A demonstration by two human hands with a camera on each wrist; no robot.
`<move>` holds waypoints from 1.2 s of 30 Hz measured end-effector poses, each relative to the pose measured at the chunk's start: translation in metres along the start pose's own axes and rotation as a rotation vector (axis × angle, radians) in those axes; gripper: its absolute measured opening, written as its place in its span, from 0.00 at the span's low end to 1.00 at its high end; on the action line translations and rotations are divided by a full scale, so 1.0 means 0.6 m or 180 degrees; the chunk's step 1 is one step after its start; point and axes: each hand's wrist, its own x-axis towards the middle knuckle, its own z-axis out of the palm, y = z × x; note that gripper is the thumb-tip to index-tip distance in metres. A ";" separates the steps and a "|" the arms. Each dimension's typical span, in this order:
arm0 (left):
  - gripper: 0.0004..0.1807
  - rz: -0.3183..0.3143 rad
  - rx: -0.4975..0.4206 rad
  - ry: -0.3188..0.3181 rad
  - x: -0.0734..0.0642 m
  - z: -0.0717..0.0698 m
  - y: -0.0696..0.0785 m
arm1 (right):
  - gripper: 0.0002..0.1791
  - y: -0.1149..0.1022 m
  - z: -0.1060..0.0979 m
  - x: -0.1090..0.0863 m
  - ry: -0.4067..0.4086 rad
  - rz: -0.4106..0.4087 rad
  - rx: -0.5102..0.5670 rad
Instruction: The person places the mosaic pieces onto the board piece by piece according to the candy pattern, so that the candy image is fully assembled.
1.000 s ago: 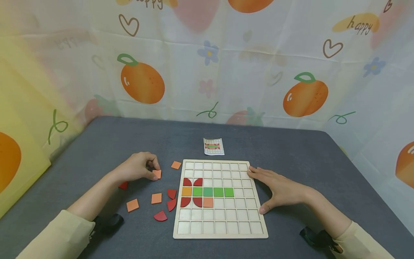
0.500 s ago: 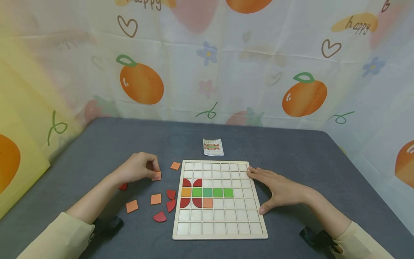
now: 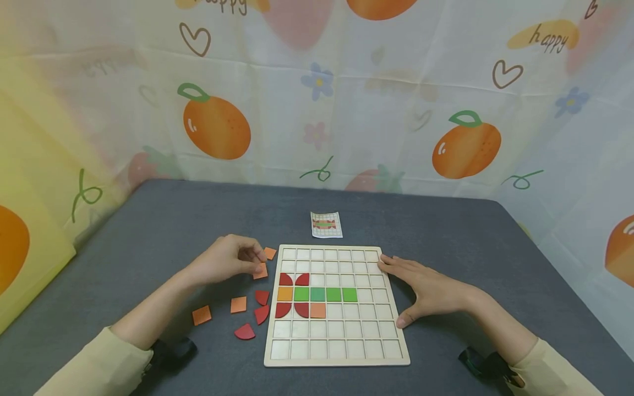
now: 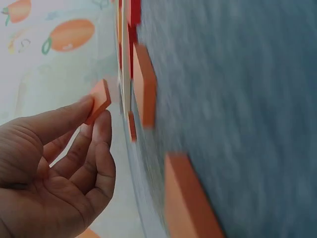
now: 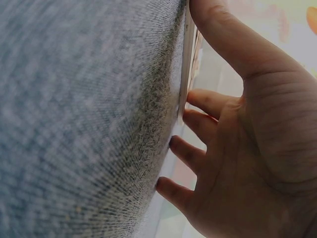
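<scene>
My left hand (image 3: 225,261) pinches an orange square tile (image 3: 260,271) between thumb and fingers, left of the board. In the left wrist view that tile (image 4: 101,100) is held up off the table at the fingertips. A pale wooden grid board (image 3: 337,348) lies in the middle, carrying a row of an orange-yellow tile (image 3: 284,293) and several green tiles (image 3: 334,295), red quarter-circle tiles (image 3: 302,279) above and below it, and one salmon square (image 3: 318,311). Along the board's right edge rests my right hand (image 3: 428,283), fingers extended and thumb spread.
Left of the board lie loose orange squares (image 3: 239,304) and red quarter-circles (image 3: 245,331). One more orange square (image 3: 269,253) sits just behind the left fingertips. Behind the board is a small printed pattern card (image 3: 326,225). A patterned cloth (image 3: 376,126) hangs past the table.
My left hand has lifted the orange square tile and moved it right, closer to the board. The right hand stays at the board's edge.
</scene>
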 end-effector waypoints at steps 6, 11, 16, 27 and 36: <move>0.06 0.0072 -0.0129 -0.0025 0.006 0.030 0.024 | 0.67 -0.001 0.000 0.001 0.0000 -0.0004 0.0000; 0.05 0.0022 -0.0203 -0.0051 0.012 0.065 0.047 | 0.67 -0.002 0.000 0.001 0.0003 -0.0008 0.0010; 0.04 0.0205 -0.0337 -0.0082 0.017 0.097 0.069 | 0.66 -0.003 0.000 0.000 0.0004 -0.0029 0.0004; 0.04 0.0275 -0.0451 -0.0196 0.029 0.148 0.119 | 0.67 -0.002 -0.001 0.000 0.0004 -0.0038 0.0002; 0.03 0.0263 -0.0442 -0.0252 0.039 0.179 0.132 | 0.67 -0.004 -0.001 -0.001 0.0007 -0.0024 0.0021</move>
